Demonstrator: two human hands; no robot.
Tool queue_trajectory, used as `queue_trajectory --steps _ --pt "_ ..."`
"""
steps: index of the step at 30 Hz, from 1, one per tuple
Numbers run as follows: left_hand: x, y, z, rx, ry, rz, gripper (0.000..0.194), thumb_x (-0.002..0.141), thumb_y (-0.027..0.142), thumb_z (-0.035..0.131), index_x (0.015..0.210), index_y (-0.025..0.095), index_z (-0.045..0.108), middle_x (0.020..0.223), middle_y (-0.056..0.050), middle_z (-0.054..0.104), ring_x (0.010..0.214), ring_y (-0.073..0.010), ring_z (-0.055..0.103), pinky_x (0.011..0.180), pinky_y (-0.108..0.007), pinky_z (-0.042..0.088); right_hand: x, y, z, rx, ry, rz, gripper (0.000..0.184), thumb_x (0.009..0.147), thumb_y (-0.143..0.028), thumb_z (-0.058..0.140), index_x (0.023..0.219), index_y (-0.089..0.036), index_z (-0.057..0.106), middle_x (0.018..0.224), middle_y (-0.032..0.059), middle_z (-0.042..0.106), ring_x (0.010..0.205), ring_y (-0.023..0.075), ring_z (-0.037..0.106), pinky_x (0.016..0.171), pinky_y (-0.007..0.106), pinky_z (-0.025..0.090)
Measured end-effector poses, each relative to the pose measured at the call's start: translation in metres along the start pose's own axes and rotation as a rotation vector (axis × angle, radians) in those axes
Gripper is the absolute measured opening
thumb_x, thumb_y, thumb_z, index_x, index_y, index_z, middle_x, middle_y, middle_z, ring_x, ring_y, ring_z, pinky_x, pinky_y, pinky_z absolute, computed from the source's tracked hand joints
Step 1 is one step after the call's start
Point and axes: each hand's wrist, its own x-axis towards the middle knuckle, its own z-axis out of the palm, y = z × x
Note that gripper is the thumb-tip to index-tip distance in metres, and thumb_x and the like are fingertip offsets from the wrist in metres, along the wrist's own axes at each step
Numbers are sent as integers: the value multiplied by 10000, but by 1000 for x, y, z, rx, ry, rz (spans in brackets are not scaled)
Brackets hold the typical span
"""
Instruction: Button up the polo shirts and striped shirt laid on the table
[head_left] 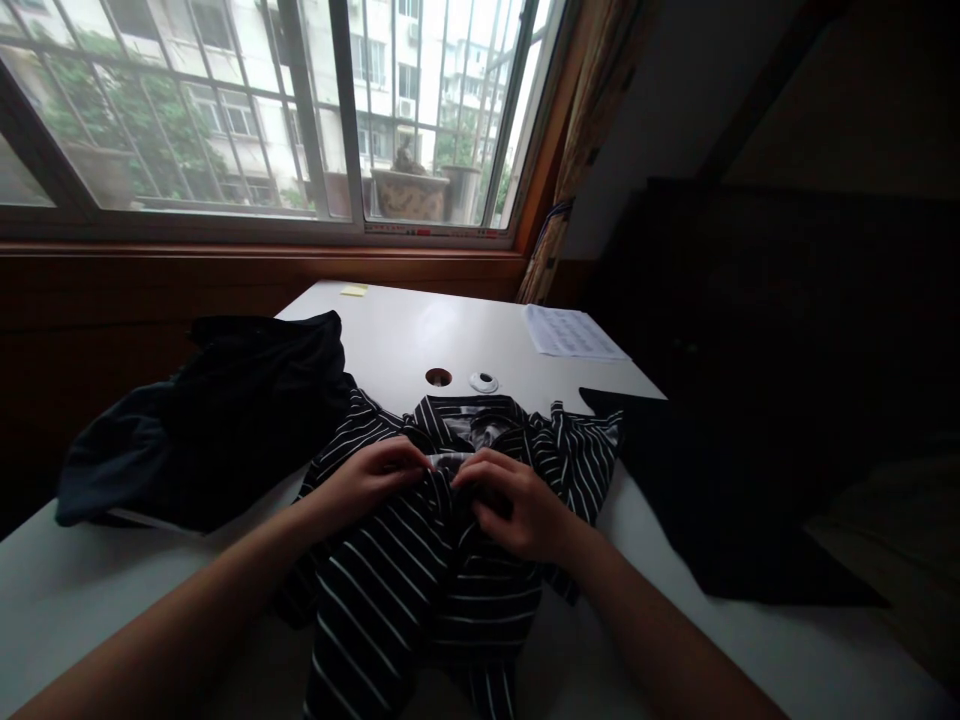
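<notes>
A black shirt with white stripes lies spread on the white table, its collar towards the window and its sleeves out to both sides. My left hand pinches the front edge of the shirt just below the collar. Close beside it, my right hand has its fingers curled on the opposite front edge. Between the hands the pale inside of the neck shows. Whether a button sits under the fingertips, I cannot make out.
Dark clothes lie heaped at the left, and a dark cloth hangs over the right edge of the table. Printed papers, a yellow note, a round hole and a white ring-shaped cover are farther back.
</notes>
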Motion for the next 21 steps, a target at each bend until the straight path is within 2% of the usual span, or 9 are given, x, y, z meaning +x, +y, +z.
queue_trajectory --steps 6,10,13,16,19,21 --pt "1 4 -12 -15 87 43 172 927 319 615 989 182 698 957 -44 647 914 -188 594 815 -296 478 1 9 7 -27 -6 37 153 800 -145 658 944 -197 660 843 13 626 779 160 587 698 292 474" --pt "-2 17 -9 -66 169 67 161 925 313 622 967 169 680 958 -52 628 916 -182 587 807 -290 481 2 9 4 105 43 92 138 793 -99 628 881 -188 688 792 7 669 727 150 609 707 279 476" --pt "-8 29 -2 -96 193 109 176 930 326 621 1020 177 643 975 -52 605 905 -172 580 790 -288 491 3 6 0 214 41 175 141 824 -131 599 897 -181 709 816 20 702 748 160 636 713 275 480" --pt "-16 41 10 13 81 200 213 935 374 606 1012 176 619 927 -54 593 827 -164 568 722 -282 488 3 5 -2 245 11 222 129 822 -171 598 873 -175 716 768 10 687 711 157 614 672 263 454" --pt "-24 47 26 294 -84 272 314 879 478 653 975 182 612 874 -41 590 733 -160 550 650 -280 469 2 4 -3 248 17 245 119 814 -220 604 825 -169 711 713 0 651 675 153 573 640 260 422" --pt "-27 45 36 513 -139 263 383 829 529 690 997 194 611 919 -49 611 773 -193 576 690 -319 489 2 3 -3 276 36 275 136 818 -259 607 795 -167 704 686 -4 628 659 150 551 620 256 405"
